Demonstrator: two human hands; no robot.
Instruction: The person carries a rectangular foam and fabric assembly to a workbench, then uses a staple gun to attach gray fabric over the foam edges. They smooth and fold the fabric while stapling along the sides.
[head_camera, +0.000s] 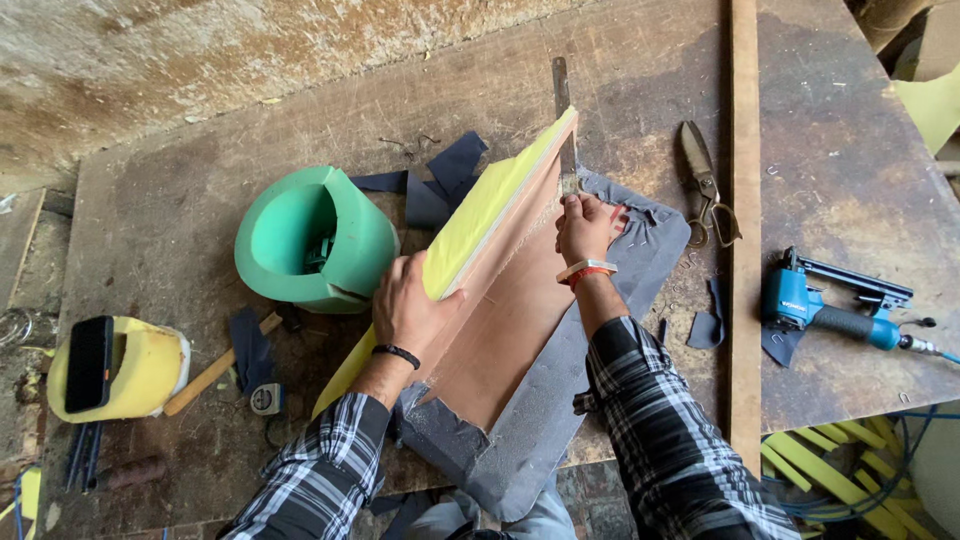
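So right in the middle of the frame there's a wooden board (500, 320) with a yellow foam layer (490, 205) on it, tipped up on edge over a piece of grey fabric (560, 400) on the worn workbench (200, 200). Left hand (412, 310) is wrapped around the foam edge, holding the board up. Right hand (585, 228) is closed round a long metal blade (565, 120), which runs along the board's upper edge toward the top of the frame. Left of the board sits a green foam ring (315, 240), and further out at the left edge a yellow foam block (140, 370) with a phone (88, 362) on it. Over on the right you've got shears (705, 185), a long wooden strip (745, 230) and a blue staple gun (830, 310).
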